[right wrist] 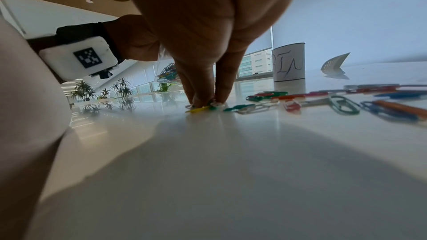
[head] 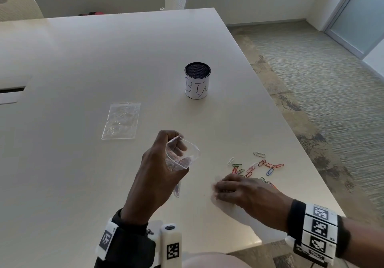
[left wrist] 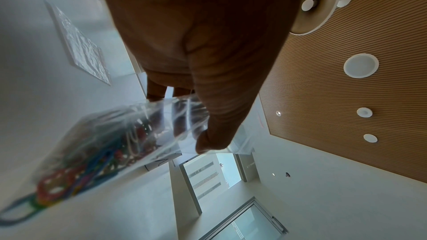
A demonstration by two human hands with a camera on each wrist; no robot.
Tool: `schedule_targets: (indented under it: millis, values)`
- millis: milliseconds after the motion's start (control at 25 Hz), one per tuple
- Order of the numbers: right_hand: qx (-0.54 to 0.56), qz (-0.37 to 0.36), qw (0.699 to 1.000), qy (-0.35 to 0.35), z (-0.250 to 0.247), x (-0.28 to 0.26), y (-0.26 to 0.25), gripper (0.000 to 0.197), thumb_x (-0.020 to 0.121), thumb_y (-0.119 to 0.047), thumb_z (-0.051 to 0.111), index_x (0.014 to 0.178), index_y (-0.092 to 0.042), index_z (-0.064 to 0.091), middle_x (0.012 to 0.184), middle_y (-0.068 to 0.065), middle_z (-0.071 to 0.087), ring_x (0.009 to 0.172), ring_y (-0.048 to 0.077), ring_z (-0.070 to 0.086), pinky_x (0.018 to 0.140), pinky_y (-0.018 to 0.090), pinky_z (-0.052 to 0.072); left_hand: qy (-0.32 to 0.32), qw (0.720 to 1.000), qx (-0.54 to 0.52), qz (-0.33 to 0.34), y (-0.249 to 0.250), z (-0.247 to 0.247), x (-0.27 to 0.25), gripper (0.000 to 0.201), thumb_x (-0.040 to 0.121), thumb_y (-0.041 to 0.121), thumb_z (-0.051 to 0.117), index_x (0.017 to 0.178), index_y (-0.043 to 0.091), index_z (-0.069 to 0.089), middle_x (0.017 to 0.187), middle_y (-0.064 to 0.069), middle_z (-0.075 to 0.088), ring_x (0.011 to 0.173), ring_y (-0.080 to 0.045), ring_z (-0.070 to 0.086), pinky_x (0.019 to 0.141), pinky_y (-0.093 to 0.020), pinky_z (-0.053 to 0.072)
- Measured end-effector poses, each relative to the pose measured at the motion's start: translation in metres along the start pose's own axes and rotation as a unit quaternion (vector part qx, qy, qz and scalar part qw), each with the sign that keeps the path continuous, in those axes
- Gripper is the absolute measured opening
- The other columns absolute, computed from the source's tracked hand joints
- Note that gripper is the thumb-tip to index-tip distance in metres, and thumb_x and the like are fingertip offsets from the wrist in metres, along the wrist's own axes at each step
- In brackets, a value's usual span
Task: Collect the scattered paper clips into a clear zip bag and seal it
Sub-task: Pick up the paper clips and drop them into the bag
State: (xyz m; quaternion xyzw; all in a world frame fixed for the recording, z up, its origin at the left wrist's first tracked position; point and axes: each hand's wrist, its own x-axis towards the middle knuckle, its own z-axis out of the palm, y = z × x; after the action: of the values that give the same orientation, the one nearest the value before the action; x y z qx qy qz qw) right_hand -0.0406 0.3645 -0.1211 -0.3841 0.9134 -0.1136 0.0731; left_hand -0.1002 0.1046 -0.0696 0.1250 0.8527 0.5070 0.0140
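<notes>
The counter (head: pixel 87 64) lies bare across its far and left stretches. A cup (head: pixel 197 80) marked with handwriting stands upright well beyond the scattered paper clips (head: pixel 255 167), and a flat spare bag (head: pixel 121 121) lies to its left, with open surface between them.

In the lower centre of the head view we raise our left hand (head: pixel 160 163), fingers curled, pinching a clear zip bag (head: pixel 182 155). At lower right our right hand (head: pixel 239 190) lies low, palm down, fingertips (right wrist: pixel 203 98) apparently pressing paper clips (right wrist: pixel 201 108). Both wrists wear marker bands.
</notes>
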Motion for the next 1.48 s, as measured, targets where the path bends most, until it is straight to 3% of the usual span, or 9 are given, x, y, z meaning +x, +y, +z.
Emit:
schedule_targets:
  millis: [120, 280, 520, 720, 800, 960, 1160, 1280, 1480]
  values:
    - [-0.04, 0.019, 0.998, -0.054, 0.0, 0.012, 0.0, 0.046, 0.104, -0.013, 0.026, 0.118, -0.017, 0.07, 0.118, -0.002, 0.066, 0.107, 0.019, 0.058, 0.091, 0.031, 0.056, 0.003, 1.0, 0.002, -0.002, -0.001, -0.001, -0.001, 0.047, 0.083, 0.011, 0.083, 0.114, 0.032, 0.054, 0.099, 0.01, 0.071, 0.092, -0.008, 0.068, 0.073, -0.007, 0.05]
    - [-0.056, 0.066, 0.993, -0.079, 0.0, 0.026, -0.006, 0.021, 0.103, -0.007, 0.049, 0.108, -0.017, 0.067, 0.102, 0.001, 0.061, 0.09, 0.019, 0.053, 0.08, 0.033, 0.056, 0.005, 1.0, -0.001, -0.002, -0.002, -0.002, -0.003, 0.046, 0.084, 0.011, 0.083, 0.114, 0.031, 0.054, 0.099, 0.01, 0.071, 0.092, -0.008, 0.068, 0.074, -0.008, 0.051]
    - [-0.061, 0.122, 0.988, -0.065, -0.01, 0.047, -0.01, 0.029, 0.088, 0.014, 0.051, 0.097, -0.01, 0.064, 0.095, 0.009, 0.061, 0.083, 0.023, 0.056, 0.068, 0.033, 0.054, 0.005, 1.0, 0.003, -0.006, -0.006, -0.001, -0.005, 0.046, 0.084, 0.012, 0.082, 0.113, 0.033, 0.053, 0.099, 0.011, 0.071, 0.092, -0.008, 0.068, 0.075, -0.01, 0.053]
    - [0.016, 0.2, 0.979, 0.022, -0.014, 0.059, 0.02, 0.013, 0.095, -0.001, 0.069, 0.092, -0.012, 0.073, 0.085, 0.0, 0.069, 0.067, 0.009, 0.061, 0.063, 0.01, 0.042, 0.007, 1.0, 0.005, -0.008, -0.008, -0.003, -0.007, 0.046, 0.084, 0.012, 0.082, 0.113, 0.033, 0.053, 0.099, 0.011, 0.071, 0.092, -0.007, 0.068, 0.074, -0.011, 0.052]
    - [0.156, 0.252, 0.949, 0.109, -0.027, 0.06, 0.03, 0.008, 0.093, -0.007, 0.077, 0.088, -0.014, 0.079, 0.079, -0.005, 0.074, 0.064, 0.005, 0.067, 0.062, 0.007, 0.049, 0.01, 1.0, -0.002, -0.01, -0.009, -0.004, -0.008, 0.046, 0.084, 0.008, 0.081, 0.113, 0.032, 0.054, 0.098, 0.01, 0.07, 0.092, -0.006, 0.067, 0.073, -0.008, 0.051]
    - [0.444, 0.268, 0.827, 0.216, -0.073, 0.061, 0.014, 0.007, 0.086, -0.002, 0.082, 0.094, -0.001, 0.08, 0.081, 0.013, 0.081, 0.077, 0.028, 0.08, 0.077, 0.028, 0.066, 0.008, 1.0, 0.0, -0.009, -0.011, -0.004, -0.009, 0.046, 0.084, 0.008, 0.082, 0.114, 0.03, 0.055, 0.099, 0.011, 0.07, 0.093, -0.007, 0.067, 0.073, -0.004, 0.047]
    - [0.544, 0.192, 0.778, 0.249, -0.11, 0.076, -0.025, 0.012, 0.087, 0.005, 0.077, 0.098, 0.008, 0.077, 0.088, 0.02, 0.081, 0.081, 0.033, 0.08, 0.082, 0.033, 0.066, -0.002, 1.0, -0.002, -0.002, -0.011, -0.004, -0.008, 0.045, 0.085, 0.012, 0.082, 0.114, 0.03, 0.053, 0.099, 0.011, 0.07, 0.093, -0.008, 0.068, 0.074, -0.008, 0.051]
    - [0.488, 0.174, 0.822, 0.234, -0.109, 0.089, -0.041, 0.009, 0.087, 0.002, 0.081, 0.095, 0.001, 0.079, 0.086, 0.011, 0.083, 0.082, 0.024, 0.081, 0.083, 0.034, 0.066, -0.006, 1.0, 0.01, -0.004, -0.009, -0.004, -0.008, 0.049, 0.085, 0.013, 0.083, 0.113, 0.037, 0.05, 0.097, 0.011, 0.071, 0.089, -0.006, 0.07, 0.07, -0.013, 0.055]
    - [0.348, 0.161, 0.901, 0.203, -0.11, 0.096, -0.05, 0.014, 0.088, -0.001, 0.08, 0.095, -0.013, 0.083, 0.089, -0.008, 0.082, 0.082, -0.005, 0.077, 0.075, 0.013, 0.06, -0.016, 1.0, 0.007, -0.005, -0.008, -0.003, -0.007, 0.051, 0.084, 0.01, 0.081, 0.113, 0.038, 0.05, 0.097, 0.007, 0.073, 0.086, -0.008, 0.073, 0.07, -0.025, 0.06]
